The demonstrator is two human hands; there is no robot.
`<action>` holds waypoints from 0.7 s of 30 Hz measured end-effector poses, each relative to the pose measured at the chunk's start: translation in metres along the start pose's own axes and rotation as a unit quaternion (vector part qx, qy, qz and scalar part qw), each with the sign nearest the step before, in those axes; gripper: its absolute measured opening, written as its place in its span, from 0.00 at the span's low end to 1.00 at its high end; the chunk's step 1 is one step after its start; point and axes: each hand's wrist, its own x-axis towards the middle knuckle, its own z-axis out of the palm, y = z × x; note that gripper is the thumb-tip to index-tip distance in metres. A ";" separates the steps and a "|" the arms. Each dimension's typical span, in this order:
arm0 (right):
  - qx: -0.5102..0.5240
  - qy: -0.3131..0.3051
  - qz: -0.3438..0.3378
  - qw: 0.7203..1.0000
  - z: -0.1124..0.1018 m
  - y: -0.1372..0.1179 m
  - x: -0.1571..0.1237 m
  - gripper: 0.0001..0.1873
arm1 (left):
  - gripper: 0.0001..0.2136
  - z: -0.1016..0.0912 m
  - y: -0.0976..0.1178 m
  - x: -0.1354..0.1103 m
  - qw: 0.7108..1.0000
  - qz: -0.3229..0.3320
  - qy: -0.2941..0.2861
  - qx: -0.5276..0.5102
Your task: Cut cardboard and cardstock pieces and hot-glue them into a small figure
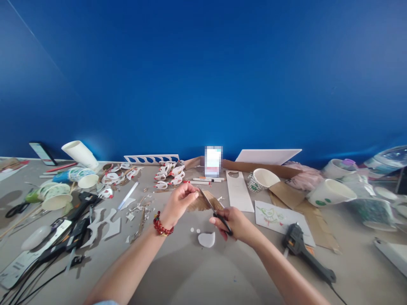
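My right hand [233, 224] grips a pair of scissors [208, 200] by the dark handles, its blades slanting up and left. Close to the blade tips, the thumb and fingers of my left hand [181, 203] are pinched together. Whatever lies in that pinch is too small to make out. Beneath the blades, between both hands, is a brown piece of corrugated cardboard [199, 204] with a ragged lower edge. Nearer to me lies a rounded white cutout [206, 239] with a pointed corner, beside two small white discs [192, 230].
Several white bird-like figures [168, 173] stand behind my left hand. A phone [213, 162] leans upright at the back. At right are a glue gun [295, 241], a drawing [270, 214] and paper cups [330, 192]; at left, scraps [135, 210] and a power strip [19, 267].
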 end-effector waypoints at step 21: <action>0.034 -0.041 -0.056 0.997 -0.006 -0.006 -0.012 0.26 | 0.09 -0.007 0.021 -0.007 0.994 -0.001 -0.095 -0.049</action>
